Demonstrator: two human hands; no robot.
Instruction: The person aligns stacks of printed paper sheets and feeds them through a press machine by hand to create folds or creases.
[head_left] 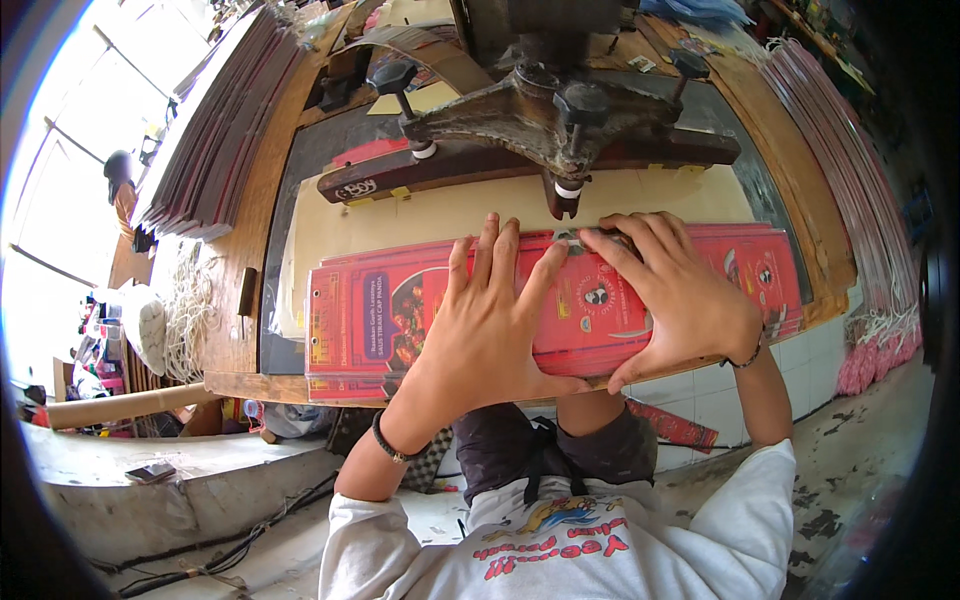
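Observation:
A long stack of red printed sheets lies crosswise on the worktable, near its front edge. My left hand rests over the left-middle part, fingers spread toward the far edge and thumb stretched along the near edge. To its right, my right hand spans the stack, fingertips by the far edge and thumb at the near one. Both hands are open, touching the stack without closing round it. Just beyond my fingertips stands a dark metal press head with black knobs and a long dark bar.
Tall bundles of strips stand at left and right. A cream board lies under the bar. White strings hang at left. One red sheet lies below the table. A person is far left.

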